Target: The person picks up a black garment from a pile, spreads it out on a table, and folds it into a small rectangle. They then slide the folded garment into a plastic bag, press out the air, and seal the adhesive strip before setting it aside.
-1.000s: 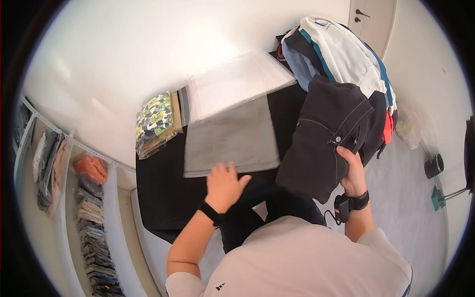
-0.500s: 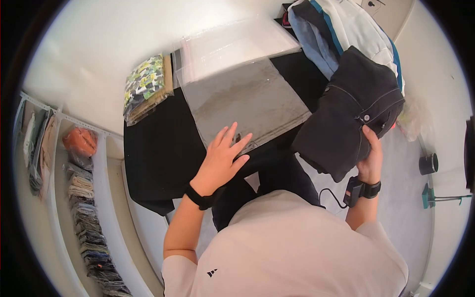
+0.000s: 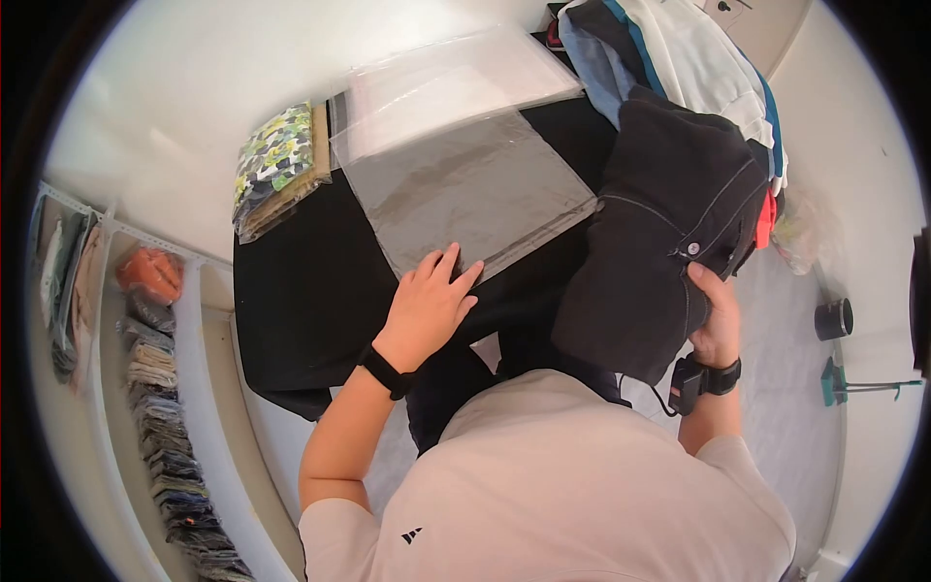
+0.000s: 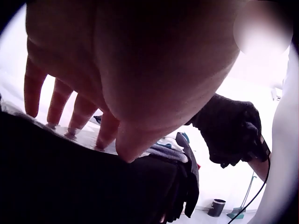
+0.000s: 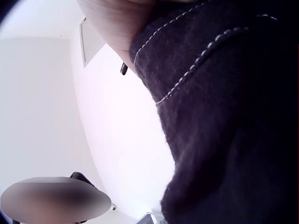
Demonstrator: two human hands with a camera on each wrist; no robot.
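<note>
A folded black garment (image 3: 659,223) with pale stitching and a metal button is gripped by my right hand (image 3: 716,315), the thumb on top beside the button and the other fingers hidden under it. My left hand (image 3: 427,306) rests with spread fingers on the near edge of a clear plastic bag (image 3: 465,184), which lies flat and looks grey over the black table. In the left wrist view the fingers of my left hand (image 4: 84,102) point down onto the plastic. The dark cloth (image 5: 210,102) fills much of the right wrist view.
More clear bags (image 3: 456,82) lie at the table's back. A packed camouflage-patterned item (image 3: 276,150) sits on the black tablecloth (image 3: 291,281) at the left. White and blue clothes (image 3: 698,68) are piled at the back right. Shelves with packed clothes (image 3: 160,388) stand at the left.
Compared with a second ago, the grey-looking bag lies turned at an angle, with my left hand now on its near edge. The black garment stays in my right hand, and the head view has shifted.
</note>
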